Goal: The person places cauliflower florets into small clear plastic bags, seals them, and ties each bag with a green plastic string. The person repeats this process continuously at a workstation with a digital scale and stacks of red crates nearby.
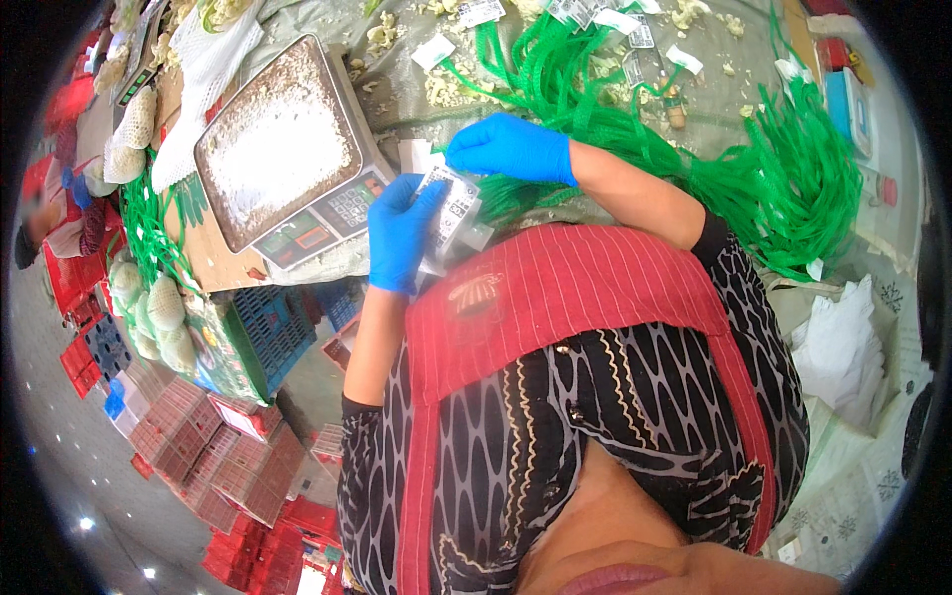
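Between thumb and fingers, my left hand (405, 227) in a blue glove holds a bundle of printed white labels (455, 204), some with clear film. My right hand (506, 149), also gloved in blue, is just above and to the right, its curled fingertips at the top edge of the labels. Whether they pinch one is hidden. Left of my hands stands a digital scale (271, 152), its metal pan smeared with whitish bits. Behind and right of my right hand lie bunches of green mesh net sleeves (669, 160), several with white tags (433, 52).
Pale vegetable crumbs (454, 91) litter the grey-green cloth (394, 97). White foam netting (212, 74) lies beyond the scale. Net-wrapped produce (165, 303) rests on a green box at left, beside a blue crate (271, 335). Stacked red crates (245, 461) stand farther off. Another person's gloved hand (78, 190) shows at far left.
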A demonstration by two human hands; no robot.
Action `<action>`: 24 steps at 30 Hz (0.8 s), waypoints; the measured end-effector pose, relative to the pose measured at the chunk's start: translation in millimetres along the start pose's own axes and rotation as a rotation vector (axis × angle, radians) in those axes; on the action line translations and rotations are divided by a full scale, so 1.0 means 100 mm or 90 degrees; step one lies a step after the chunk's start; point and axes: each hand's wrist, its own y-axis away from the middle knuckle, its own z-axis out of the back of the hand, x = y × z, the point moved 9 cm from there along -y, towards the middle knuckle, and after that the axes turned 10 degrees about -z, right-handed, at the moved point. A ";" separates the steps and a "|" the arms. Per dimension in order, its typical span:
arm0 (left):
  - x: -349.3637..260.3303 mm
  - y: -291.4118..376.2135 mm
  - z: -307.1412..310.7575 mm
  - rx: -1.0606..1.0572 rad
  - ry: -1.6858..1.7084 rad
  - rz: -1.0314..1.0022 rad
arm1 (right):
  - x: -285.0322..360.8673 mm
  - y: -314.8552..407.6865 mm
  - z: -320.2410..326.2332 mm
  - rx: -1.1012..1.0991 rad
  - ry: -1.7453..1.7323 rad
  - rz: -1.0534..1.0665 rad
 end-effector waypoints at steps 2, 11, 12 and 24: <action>0.00 -0.01 -0.01 0.002 -0.005 -0.001 | 0.00 0.00 -0.01 -0.003 -0.015 0.004; 0.07 -0.04 -0.01 0.025 -0.028 0.002 | -0.04 0.00 -0.01 0.028 -0.003 -0.018; 0.09 -0.05 0.01 0.021 -0.050 0.003 | -0.02 0.00 -0.02 0.025 0.042 -0.004; -0.12 -0.06 0.43 -0.089 -0.111 -0.105 | -0.10 -0.01 0.01 -0.116 0.224 0.016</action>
